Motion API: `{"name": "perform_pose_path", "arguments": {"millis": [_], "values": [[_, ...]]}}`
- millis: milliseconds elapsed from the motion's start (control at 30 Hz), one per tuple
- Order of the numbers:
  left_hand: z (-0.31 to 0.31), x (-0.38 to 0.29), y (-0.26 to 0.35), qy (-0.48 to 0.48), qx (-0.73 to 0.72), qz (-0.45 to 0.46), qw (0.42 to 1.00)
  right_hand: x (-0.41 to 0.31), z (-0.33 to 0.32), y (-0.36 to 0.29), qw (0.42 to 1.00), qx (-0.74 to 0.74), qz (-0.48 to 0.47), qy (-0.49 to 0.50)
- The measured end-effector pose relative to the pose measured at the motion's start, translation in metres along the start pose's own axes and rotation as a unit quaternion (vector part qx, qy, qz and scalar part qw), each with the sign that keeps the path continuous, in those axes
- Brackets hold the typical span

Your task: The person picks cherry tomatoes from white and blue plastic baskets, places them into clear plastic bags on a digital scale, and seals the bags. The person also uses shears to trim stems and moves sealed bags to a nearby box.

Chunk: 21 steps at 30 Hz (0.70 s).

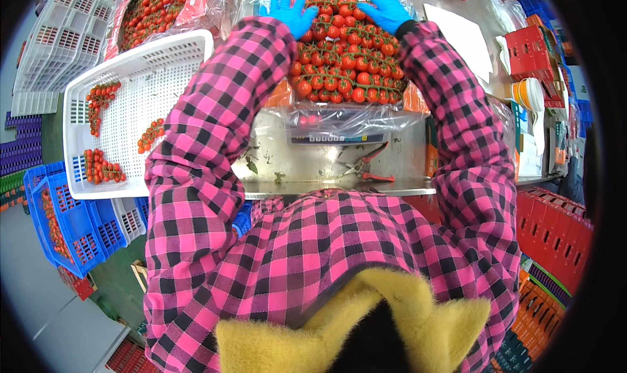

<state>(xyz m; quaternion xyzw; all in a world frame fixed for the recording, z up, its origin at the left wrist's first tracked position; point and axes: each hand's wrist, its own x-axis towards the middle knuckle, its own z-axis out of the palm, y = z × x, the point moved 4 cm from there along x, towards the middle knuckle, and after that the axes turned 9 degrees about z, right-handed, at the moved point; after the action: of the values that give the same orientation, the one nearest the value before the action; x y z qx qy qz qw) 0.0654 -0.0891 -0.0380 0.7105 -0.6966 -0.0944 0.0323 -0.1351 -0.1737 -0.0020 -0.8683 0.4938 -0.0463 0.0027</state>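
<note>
Vine cherry tomatoes [345, 62] lie in rows in a box lined with clear plastic film [343, 116], on a scale [338, 139] whose keypad shows at the near side. My left hand [291, 13], in a blue glove, rests with fingers spread at the far left corner of the tomatoes. At the far right corner is my right hand [384, 8], also blue-gloved, fingers apart and nothing held. Red-handled pruning snips [365, 167] lie on the metal table [303, 172] near its front edge, among bits of leaf.
On the left a white plastic crate [139, 50] holds a few tomato trusses [102, 166]. Behind it sits another film-lined tomato box [154, 13]. White sheets [460, 40], orange tape rolls [528, 94] and red cartons [531, 52] are on the right. Blue crates [73, 221] stand below left.
</note>
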Motion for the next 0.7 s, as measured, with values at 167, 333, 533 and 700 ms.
{"name": "perform_pose_path", "arguments": {"millis": [167, 333, 533, 700], "values": [[0.010, 0.025, 0.030, 0.067, 0.076, 0.027, 0.994, 0.039, 0.031, -0.030, 0.997, -0.038, -0.070, -0.004], [0.029, 0.025, 0.038, 0.074, 0.017, 0.027, 0.997, 0.032, 0.054, -0.006, 0.997, 0.031, -0.036, -0.053], [0.012, 0.025, 0.034, 0.007, -0.070, 0.038, 0.997, 0.042, 0.036, 0.009, 0.961, 0.211, -0.053, -0.168], [-0.042, -0.054, 0.046, 0.151, -0.140, 0.053, 0.977, 0.031, -0.012, 0.064, 0.947, 0.318, -0.052, -0.015]]}}
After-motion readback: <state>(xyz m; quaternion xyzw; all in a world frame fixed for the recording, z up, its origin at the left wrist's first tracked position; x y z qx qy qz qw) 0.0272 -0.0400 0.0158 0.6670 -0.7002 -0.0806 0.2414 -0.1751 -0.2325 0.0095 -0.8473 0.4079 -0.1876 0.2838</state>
